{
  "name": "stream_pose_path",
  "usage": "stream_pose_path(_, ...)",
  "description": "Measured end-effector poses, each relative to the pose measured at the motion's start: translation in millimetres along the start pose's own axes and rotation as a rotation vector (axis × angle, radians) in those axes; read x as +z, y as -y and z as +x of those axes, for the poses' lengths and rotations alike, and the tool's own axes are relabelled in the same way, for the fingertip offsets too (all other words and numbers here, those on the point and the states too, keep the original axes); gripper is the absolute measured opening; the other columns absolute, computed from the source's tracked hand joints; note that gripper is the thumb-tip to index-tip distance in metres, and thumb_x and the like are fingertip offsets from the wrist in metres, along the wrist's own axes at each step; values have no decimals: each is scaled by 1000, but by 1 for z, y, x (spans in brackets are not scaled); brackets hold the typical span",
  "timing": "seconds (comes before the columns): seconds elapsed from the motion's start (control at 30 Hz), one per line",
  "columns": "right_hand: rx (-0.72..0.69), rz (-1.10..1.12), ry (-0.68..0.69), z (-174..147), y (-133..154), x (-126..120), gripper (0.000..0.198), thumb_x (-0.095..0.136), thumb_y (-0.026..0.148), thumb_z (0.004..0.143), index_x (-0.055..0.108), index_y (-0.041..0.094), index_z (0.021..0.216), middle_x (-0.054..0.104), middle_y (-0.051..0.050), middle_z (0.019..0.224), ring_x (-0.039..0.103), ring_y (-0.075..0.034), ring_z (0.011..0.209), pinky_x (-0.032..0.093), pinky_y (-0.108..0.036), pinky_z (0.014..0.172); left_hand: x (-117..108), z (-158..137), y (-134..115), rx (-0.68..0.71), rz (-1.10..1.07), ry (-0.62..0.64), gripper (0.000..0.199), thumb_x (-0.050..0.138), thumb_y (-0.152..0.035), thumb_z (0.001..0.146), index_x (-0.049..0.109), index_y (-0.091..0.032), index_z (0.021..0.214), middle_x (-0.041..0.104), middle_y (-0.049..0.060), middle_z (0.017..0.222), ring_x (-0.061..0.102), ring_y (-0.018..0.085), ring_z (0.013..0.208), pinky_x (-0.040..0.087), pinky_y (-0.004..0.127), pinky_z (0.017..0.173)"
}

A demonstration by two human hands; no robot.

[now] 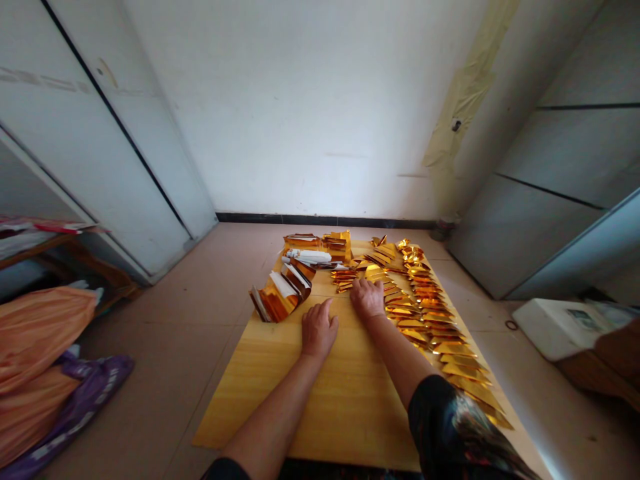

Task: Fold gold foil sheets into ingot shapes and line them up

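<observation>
My left hand (319, 331) is over the bare wooden board (280, 393), fingers stretched forward and thumb apart, holding nothing that I can see. Just right of it, my right hand (369, 299) has its fingers curled down at the near edge of some small folded gold foil papers (344, 279). Its fingertips are hidden, so what they hold does not show. A long overlapping row of folded gold foil papers (430, 307) runs down the board's right side. Left of my hands lies a fanned stack of gold foil sheets (280, 300) with white undersides.
More gold foil stacks (337, 245) and a white roll-like bundle (309, 256) lie at the board's far end. Cabinets stand left (90, 153) and right (545, 180). Orange and purple bags (45, 360) are on the left; a white box (555, 327) is on the right.
</observation>
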State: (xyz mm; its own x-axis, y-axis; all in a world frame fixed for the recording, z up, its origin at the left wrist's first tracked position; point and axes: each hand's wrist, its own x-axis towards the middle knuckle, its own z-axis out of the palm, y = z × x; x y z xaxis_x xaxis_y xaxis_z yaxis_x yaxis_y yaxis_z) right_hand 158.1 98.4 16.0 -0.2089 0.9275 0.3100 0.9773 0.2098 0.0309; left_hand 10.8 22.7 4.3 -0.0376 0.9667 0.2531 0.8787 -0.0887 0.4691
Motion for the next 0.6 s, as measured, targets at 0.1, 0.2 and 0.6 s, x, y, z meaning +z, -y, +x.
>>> stream_pose_path(0.1,1,10,8,1,4,0,18,44,24,90,61,17,88,65,-8,86,56,-19,77,24,-33,73,-1,0,-1,-1,9,-3,42,55,-17,78,55,-18,120,64,6,93,57,20,92,41,33,85)
stream_pose_path(0.2,21,17,10,4,8,2,19,47,30,90,61,18,89,65,-8,87,56,-20,80,25,-33,74,-1,0,-1,-2,16,-1,42,54,-17,78,55,-18,120,64,6,93,57,20,92,41,33,85)
stream_pose_path(0.6,59,56,32,14,16,2,25,48,38,90,62,17,91,66,-10,90,57,-22,82,27,-34,76,0,-1,0,1,5,10,43,52,-15,77,55,-16,120,64,7,94,57,21,92,41,34,84)
